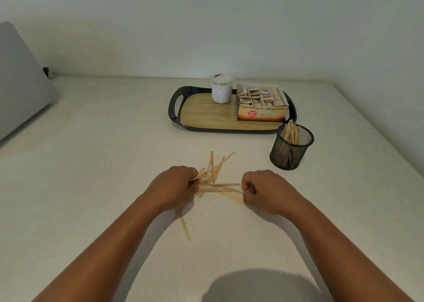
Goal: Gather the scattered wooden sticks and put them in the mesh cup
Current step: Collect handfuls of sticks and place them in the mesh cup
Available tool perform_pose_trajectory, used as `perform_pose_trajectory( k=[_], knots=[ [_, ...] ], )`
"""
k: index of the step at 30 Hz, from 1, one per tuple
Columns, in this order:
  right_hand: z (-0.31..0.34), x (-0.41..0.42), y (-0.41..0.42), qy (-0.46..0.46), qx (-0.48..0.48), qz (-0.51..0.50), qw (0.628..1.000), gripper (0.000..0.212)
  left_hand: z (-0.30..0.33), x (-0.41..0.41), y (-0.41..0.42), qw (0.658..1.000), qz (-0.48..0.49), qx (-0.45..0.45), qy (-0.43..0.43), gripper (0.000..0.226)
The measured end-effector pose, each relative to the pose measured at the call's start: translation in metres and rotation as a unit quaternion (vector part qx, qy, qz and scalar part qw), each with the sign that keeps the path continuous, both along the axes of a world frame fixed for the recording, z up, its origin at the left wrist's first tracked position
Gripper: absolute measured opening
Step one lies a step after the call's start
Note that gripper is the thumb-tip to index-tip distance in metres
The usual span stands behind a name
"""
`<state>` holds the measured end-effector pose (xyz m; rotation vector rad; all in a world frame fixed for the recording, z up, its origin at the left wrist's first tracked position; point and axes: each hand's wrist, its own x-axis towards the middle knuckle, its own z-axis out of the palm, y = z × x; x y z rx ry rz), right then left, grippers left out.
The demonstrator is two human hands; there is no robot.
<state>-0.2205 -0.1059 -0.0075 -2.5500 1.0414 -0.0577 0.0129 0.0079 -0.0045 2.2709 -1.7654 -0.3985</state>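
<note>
Wooden sticks (215, 171) are lying scattered betw. both hands. A bundle is being gripped by L hand (176, 187); one stick is being pinched by R hand (259, 190). Mesh cup (291, 147) is standing nearby w/ sticks inside.

You are looking at what reads as a tea or coffee corner in a home kitchen or an office pantry; which of the two cannot be told. A pale speckled countertop (114, 141) fills the lower frame and meets plain painted walls (206, 26) in a corner at the upper right. Right of centre sits a black-rimmed serving tray (175, 100) with a wood-grain base, carrying an open box of ginger tea sachets (261, 105) and a lidded jar (221, 91). Just below the tray's right end stands a black mesh cup (291, 147) of wooden stirrer sticks (290, 131). A grey object (20, 84) leans at the left edge.
</note>
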Motion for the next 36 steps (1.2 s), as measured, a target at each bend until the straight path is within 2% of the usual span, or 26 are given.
perform_pose_trajectory(
  k=[8, 17, 24, 27, 29, 31, 36],
  knots=[
    [-0.001, 0.004, 0.001, 0.015, 0.000, -0.004, 1.000, 0.011, 0.000, 0.003, 0.001, 1.000, -0.003, -0.019, -0.019, 0.015],
    [0.003, 0.004, 0.001, 0.008, -0.013, -0.038, 0.999, 0.010, 0.001, 0.002, -0.001, 0.999, -0.018, -0.038, 0.025, 0.016],
    [0.001, 0.009, 0.002, -0.007, -0.026, -0.050, 0.998, 0.009, -0.014, -0.015, -0.010, 0.995, -0.067, -0.069, -0.028, 0.016],
    [-0.001, 0.010, 0.003, -0.001, -0.011, -0.036, 0.999, 0.017, -0.019, -0.020, -0.012, 0.995, -0.072, -0.069, -0.030, 0.010],
    [-0.002, 0.010, 0.002, 0.009, -0.006, -0.021, 1.000, 0.023, -0.019, -0.021, -0.014, 0.996, -0.075, -0.057, -0.012, 0.015],
    [-0.004, 0.011, 0.002, 0.013, -0.001, -0.014, 1.000, 0.020, -0.019, -0.021, -0.016, 0.996, -0.075, -0.045, 0.002, 0.020],
    [-0.012, 0.017, 0.007, -0.006, -0.010, -0.021, 1.000, 0.012, -0.023, -0.024, -0.017, 0.996, -0.065, -0.060, -0.002, 0.012]
  ],
)
